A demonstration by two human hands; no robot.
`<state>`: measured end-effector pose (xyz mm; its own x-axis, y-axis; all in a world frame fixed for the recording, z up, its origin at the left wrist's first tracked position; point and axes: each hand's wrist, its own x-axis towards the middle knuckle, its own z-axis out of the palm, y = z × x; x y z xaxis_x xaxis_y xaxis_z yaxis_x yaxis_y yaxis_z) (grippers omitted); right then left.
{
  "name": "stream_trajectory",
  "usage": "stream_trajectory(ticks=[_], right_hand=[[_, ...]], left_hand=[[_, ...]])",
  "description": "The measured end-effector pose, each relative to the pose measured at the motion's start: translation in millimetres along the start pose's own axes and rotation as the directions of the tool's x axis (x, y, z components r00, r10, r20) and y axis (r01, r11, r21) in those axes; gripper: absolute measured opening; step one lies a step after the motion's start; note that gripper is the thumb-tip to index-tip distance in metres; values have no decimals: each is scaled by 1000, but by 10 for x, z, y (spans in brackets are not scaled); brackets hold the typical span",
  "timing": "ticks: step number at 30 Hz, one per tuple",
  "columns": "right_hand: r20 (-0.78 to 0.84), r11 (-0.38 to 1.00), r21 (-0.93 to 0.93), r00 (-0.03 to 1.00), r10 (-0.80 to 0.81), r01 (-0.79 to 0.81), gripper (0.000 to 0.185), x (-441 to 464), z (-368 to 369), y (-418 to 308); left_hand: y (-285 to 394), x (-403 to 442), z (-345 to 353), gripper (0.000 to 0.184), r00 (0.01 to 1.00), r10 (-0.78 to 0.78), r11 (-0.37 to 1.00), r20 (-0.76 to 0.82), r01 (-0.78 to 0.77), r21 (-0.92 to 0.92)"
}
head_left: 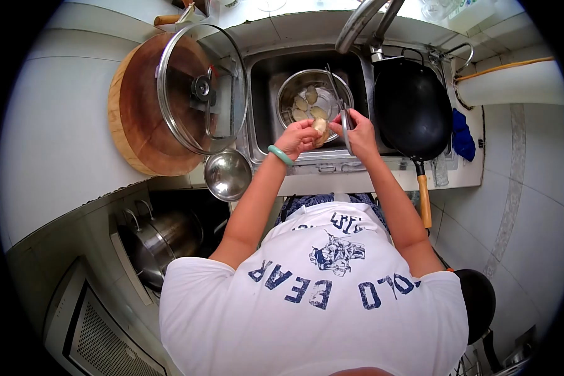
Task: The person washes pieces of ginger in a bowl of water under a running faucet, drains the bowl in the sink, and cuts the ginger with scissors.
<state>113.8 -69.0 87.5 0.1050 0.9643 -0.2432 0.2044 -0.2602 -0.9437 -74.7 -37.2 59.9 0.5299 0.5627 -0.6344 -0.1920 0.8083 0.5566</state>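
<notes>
Over the near rim of a metal bowl (284, 84) in the sink, my left hand (297, 139) pinches a pale brownish piece of food (320, 127). A green bangle is on that wrist. Just to the right, my right hand (356, 133) has its fingers wrapped round a pair of scissors (346, 128), whose blades point up and away over the bowl. The fingertips of both hands are close to the piece. Several similar pale pieces (311, 95) lie inside the bowl.
Left of the sink (255, 62), a glass lid (169, 106) overlaps a round wooden board (126, 113). A small metal bowl (228, 175) sits at the counter edge. The faucet (357, 28) hangs over the sink's back, and a black wok (412, 109) rests at its right.
</notes>
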Motion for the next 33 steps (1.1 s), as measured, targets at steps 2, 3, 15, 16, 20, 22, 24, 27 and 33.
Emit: stream_trajectory(ticks=[2, 3, 15, 16, 20, 22, 24, 27, 33], right_hand=[[-26, 998, -52, 999, 41, -42, 24, -26, -11, 8], [-54, 991, -101, 995, 82, -87, 25, -38, -10, 15], [-100, 982, 179, 992, 83, -64, 25, -85, 192, 188], [-93, 977, 196, 990, 102, -83, 25, -81, 191, 184], [-38, 952, 302, 997, 67, -52, 24, -38, 148, 176], [31, 905, 411, 994, 102, -106, 22, -24, 119, 143], [50, 905, 411, 994, 99, -111, 21, -16, 89, 86], [55, 898, 424, 993, 104, -118, 20, -5, 89, 64], [48, 876, 469, 994, 101, -112, 21, 7, 94, -11]], left_hand=[[-6, 6, 38, 28, 995, 53, 998, -90, -49, 45], [-10, 8, 53, 29, 978, 108, 991, -176, -92, 95], [-122, -7, 179, 29, 942, 259, 966, -212, -254, 48], [-116, -14, 174, 29, 942, 260, 966, -212, -255, 47], [10, -95, 273, 28, 963, 228, 973, -143, -221, 62], [49, -112, 267, 28, 976, 189, 982, -109, -189, 8], [45, -74, 172, 32, 991, 123, 992, 43, -121, -48], [20, -72, 167, 33, 988, 152, 985, 24, -149, -81], [63, -112, 313, 29, 953, 304, 948, -15, -304, -99]])
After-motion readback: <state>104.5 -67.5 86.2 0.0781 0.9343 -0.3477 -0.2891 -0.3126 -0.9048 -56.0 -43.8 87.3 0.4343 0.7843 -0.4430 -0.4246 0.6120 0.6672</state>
